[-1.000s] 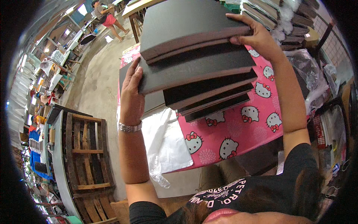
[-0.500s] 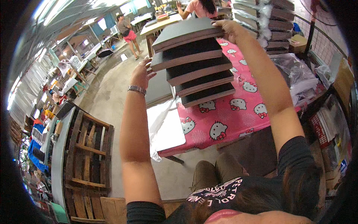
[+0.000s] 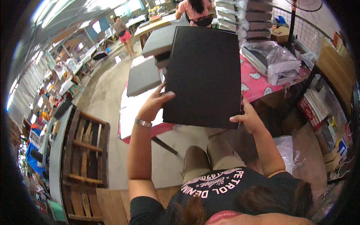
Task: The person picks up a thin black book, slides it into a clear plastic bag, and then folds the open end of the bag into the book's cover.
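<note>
Pallet: you have a wooden pallet [image 3: 85,150] on the floor at your left.
Table cover: a pink tablecloth [image 3: 255,84] with cartoon cats lies on the table ahead.
Bundles: plastic-wrapped dark covers [image 3: 272,60] lie on it at the right.
Stack: a tall pile of wrapped boards [image 3: 249,18] stands behind.
Fan: a standing fan [image 3: 305,5] is at top right.
People: two persons [image 3: 123,32] work far ahead.

A board [image 3: 204,75] sits between the left hand [image 3: 153,105] and right hand [image 3: 249,120], above the worktop [image 3: 258,84]. A pallet [image 3: 84,165] lies left; bagged stacks [image 3: 273,60] lie right.
</note>
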### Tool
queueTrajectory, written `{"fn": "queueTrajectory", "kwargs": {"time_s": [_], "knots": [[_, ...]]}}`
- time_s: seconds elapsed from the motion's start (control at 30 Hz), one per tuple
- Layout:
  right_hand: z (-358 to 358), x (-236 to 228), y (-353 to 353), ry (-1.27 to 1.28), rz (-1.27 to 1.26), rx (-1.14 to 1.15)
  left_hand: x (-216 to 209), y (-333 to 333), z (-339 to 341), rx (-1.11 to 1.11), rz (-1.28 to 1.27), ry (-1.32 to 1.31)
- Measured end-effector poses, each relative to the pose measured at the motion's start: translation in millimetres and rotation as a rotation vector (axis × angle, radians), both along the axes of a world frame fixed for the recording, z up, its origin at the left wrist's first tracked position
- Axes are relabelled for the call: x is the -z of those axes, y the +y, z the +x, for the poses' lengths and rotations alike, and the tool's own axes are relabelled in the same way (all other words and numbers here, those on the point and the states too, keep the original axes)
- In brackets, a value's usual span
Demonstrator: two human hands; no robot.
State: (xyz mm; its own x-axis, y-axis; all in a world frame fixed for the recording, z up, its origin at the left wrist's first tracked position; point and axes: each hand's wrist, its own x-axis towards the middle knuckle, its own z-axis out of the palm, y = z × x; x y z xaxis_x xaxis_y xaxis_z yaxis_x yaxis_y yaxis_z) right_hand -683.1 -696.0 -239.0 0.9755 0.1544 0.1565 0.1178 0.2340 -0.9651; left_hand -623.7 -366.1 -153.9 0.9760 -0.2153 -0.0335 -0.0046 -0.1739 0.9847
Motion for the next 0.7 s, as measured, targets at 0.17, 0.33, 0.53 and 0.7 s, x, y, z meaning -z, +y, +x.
{"fn": "queueTrajectory", "kwargs": {"time_s": [0.17,0.33,0.53,0.7], "knots": [[-2.3,92.5,-12.7,0.054,-0.364,-0.141,122.8,3.1,-29.0,0.013,-0.107,0.049],[15.7,148.8,-9.3,0.089,-0.42,-0.156,205.1,-1.7,-62.1,-0.108,-0.212,0.055],[44.4,187.3,3.6,0.268,-0.72,-0.209,266.8,7.7,-58.3,-0.159,-0.071,0.157],[49.4,268.8,11.3,0.186,-0.596,-0.178,324.2,25.0,-67.2,-0.202,-0.085,0.294]]}}
